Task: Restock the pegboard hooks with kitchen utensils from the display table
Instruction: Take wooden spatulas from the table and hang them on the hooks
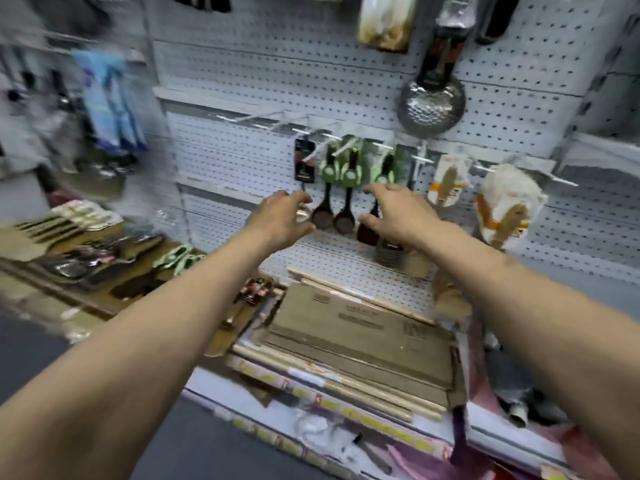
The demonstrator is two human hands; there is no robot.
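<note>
The frame is motion-blurred. Three black spoons on green cards [344,188] hang side by side from hooks [322,135] on the grey pegboard [235,161]. Left of them hangs a utensil on a black card [304,162] with a shiny round end [303,214]. My left hand [277,218] reaches up to that shiny end, fingers and thumb curved around it; whether it grips is unclear. My right hand [398,211] is spread, fingers straight, in front of the rightmost black spoon [367,232]. The display table [79,301] at lower left carries more packaged utensils, including green-carded ones [176,259].
A steel skimmer [431,102] hangs above right. Wooden spatulas in white packs [505,211] hang further right. Flat brown boards [353,337] are stacked on the shelf below my arms. Bare hooks [273,117] stick out above the spoons. Blue packs [110,98] hang at left.
</note>
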